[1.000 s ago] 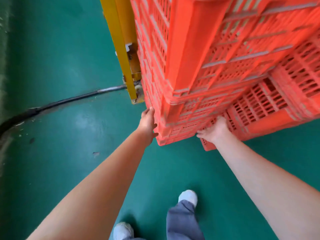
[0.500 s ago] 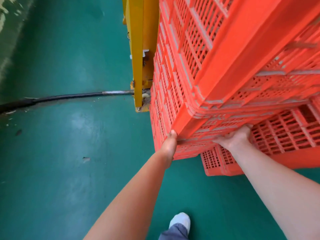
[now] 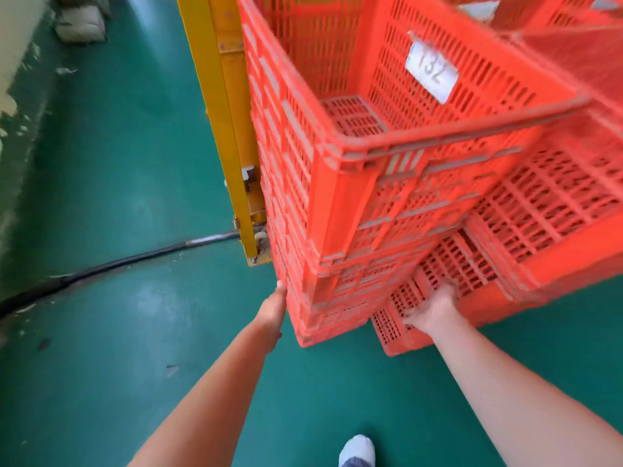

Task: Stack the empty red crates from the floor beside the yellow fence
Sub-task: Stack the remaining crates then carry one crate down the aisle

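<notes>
A tall stack of nested red crates [image 3: 387, 183] stands against the yellow fence post [image 3: 232, 139]; the top crate carries a white tag reading 132 [image 3: 431, 70]. My left hand [image 3: 274, 308] lies flat against the stack's lower left side, fingers straight. At the foot of the stack's front face, my right hand [image 3: 431, 308] holds on with its thumb spread and its fingertips tucked out of sight at the edge. A low red crate [image 3: 472, 261] lies on the floor right behind that hand.
More red crates [image 3: 566, 210] sit on the green floor [image 3: 118, 332] to the right. A black cable [image 3: 135, 261] runs across the floor to the fence base. A wall with sacks [image 3: 79, 25] is at far left. My white shoe [image 3: 357, 449] is below.
The view has tilted up, so the open top crate now shows. Both hands sit lower on the stack than before; the stack looks closer to the fence post.
</notes>
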